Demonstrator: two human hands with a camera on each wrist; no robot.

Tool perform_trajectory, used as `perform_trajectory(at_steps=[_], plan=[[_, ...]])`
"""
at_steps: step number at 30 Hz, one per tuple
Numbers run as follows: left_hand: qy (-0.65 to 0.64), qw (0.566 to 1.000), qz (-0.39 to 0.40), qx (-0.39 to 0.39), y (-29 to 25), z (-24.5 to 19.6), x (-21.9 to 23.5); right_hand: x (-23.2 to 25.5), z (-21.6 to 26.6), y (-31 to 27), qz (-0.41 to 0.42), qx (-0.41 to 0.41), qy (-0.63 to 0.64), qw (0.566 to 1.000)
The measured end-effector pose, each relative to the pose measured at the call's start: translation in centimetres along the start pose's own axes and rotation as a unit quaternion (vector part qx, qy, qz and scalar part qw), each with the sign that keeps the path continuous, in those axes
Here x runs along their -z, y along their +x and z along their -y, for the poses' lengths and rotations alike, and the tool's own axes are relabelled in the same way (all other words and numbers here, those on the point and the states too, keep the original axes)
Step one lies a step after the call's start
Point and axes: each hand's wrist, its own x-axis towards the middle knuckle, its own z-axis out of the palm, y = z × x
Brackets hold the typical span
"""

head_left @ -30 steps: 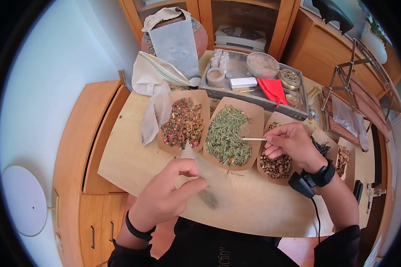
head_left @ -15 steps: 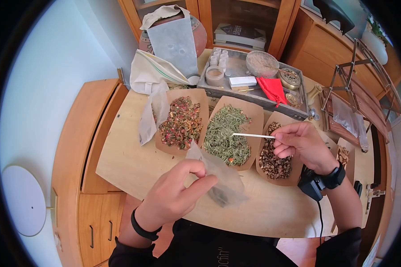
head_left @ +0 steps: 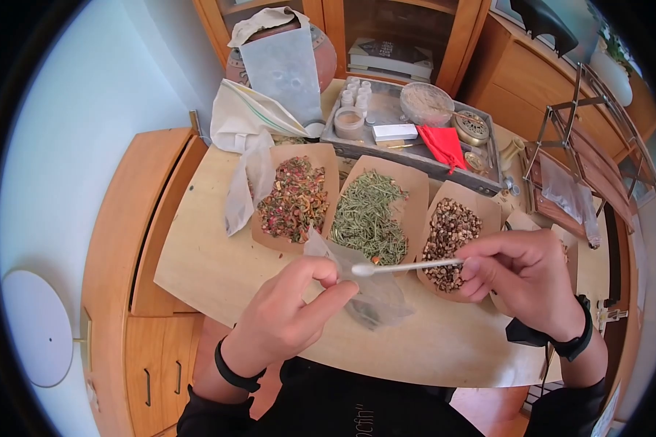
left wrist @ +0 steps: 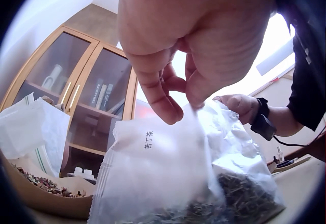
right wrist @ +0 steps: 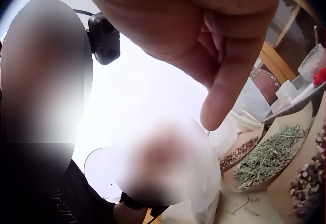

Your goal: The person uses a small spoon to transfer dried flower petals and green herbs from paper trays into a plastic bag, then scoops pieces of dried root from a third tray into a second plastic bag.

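My left hand point(head_left: 288, 309) pinches the top edge of a translucent bag point(head_left: 375, 297) between thumb and index finger, above the near part of the table. The bag bears small printed characters in the left wrist view, and dark dried leaves point(left wrist: 244, 196) lie at its bottom. With its thumb and fingertips, my right hand point(head_left: 528, 280) holds a thin white spoon point(head_left: 408, 267) nearly level. The spoon's small bowl points left and overlaps the bag in the head view. Beneath the spoon lie paper trays of green dried herb point(head_left: 372, 211) and brown chopped pieces point(head_left: 452, 233).
A paper tray of reddish flower mix point(head_left: 293, 200) stands on the left, beside another translucent bag point(head_left: 244, 193). Behind sits a grey tray point(head_left: 386, 156) with small white bottles, a bowl and a red pouch point(head_left: 444, 148). A folding wooden rack point(head_left: 590, 160) stands at right.
My right hand has come nearer and lower, bringing the spoon from over the green herb towards the bag. The left hand and bag have shifted slightly right.
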Motion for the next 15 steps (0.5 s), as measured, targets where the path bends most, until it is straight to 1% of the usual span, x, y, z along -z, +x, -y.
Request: perform_trajectory(at_steps=[2,3,5,6,8,9,11,12,14,15], plan=[[0.012,0.999,-0.009,-0.043,0.0,0.4,0.1,0.2,0.1,0.3,-0.082,0.034,-0.011,0.996],[0.012,0.999,-0.009,-0.044,0.0,0.4,0.1,0.5,-0.1,0.9,-0.083,0.034,-0.011,0.996],[0.009,0.999,-0.009,-0.041,0.0,0.3,0.1,1.4,-1.7,3.1,-0.116,0.048,-0.083,0.989],[0.007,0.999,-0.008,-0.043,0.0,0.2,0.1,1.7,-2.9,4.0,-0.118,0.047,-0.083,0.988],[0.012,1.000,0.003,-0.011,0.0,-0.1,0.3,2.1,-5.2,5.7,-0.097,0.010,-0.086,0.991],[0.013,1.000,0.003,-0.010,0.0,-0.1,0.2,2.0,-5.4,6.1,-0.096,0.010,-0.086,0.992],[-0.005,1.000,-0.001,-0.004,-0.1,0.0,0.2,1.6,-5.9,7.0,-0.069,-0.036,-0.049,0.996],[-0.005,1.000,-0.001,-0.001,-0.1,0.0,0.2,1.4,-6.3,7.4,-0.067,-0.038,-0.048,0.996],[-0.006,1.000,0.008,0.000,0.0,-0.1,0.2,1.1,-7.0,8.0,-0.023,-0.076,0.036,0.996],[-0.007,1.000,0.008,0.000,0.0,0.1,0.1,0.9,-7.2,8.2,-0.023,-0.077,0.037,0.996]])
